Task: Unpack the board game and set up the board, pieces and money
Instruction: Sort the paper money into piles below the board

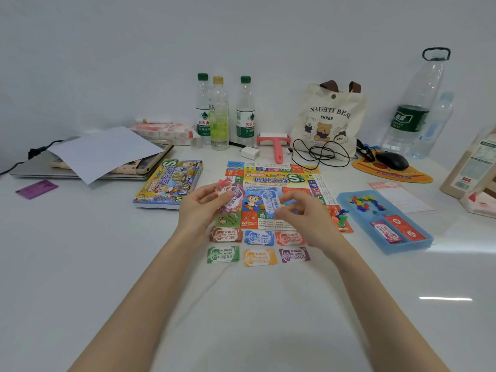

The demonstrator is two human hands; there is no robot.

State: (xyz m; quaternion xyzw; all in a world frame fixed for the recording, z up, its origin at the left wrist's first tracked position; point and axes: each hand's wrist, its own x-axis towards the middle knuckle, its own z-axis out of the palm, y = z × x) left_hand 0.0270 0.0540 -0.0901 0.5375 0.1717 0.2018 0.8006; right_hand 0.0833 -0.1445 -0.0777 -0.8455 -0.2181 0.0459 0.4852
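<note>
While the board (271, 180) lies flat on the white table (80, 237), much of its printed centre is covered by both hands, which are held above it. The left hand (200, 208) grips a fanned bundle of notes (231, 196), with fingers and thumb curled round it. The right hand (303, 210) pinches a single blue note (269, 204) between thumb and fingertips; whether this note touches the bundle cannot be told.

At the board's near edge six money stacks form two rows: brown (225, 234), blue (259, 237) and red (290, 238), then green (223, 254), orange (259, 257) and purple (294, 255). The right wrist hides part of the red stack. The small figures (341, 217) at the board's right edge are too blurred to identify.

Left of the board lies the game box (169, 183), partly behind the left hand. To the right is a blue tray (402, 249) holding coloured pieces (362, 204) and card packs (397, 228), with a paper slip (397, 197) behind it.

Along the wall stand three bottles (219, 114), a tote bag (328, 116) and a large bottle (413, 108). In front of these lie a pink roller (276, 146), a white charger (250, 153), a looped cable (316, 154) and a mouse (391, 160) on its pad (394, 176).

At far left a sheet of paper (104, 151) covers much of a laptop (40, 170), and a purple card (37, 188) lies nearer. The packages (472, 167) at the right edge are cut off by the frame.
</note>
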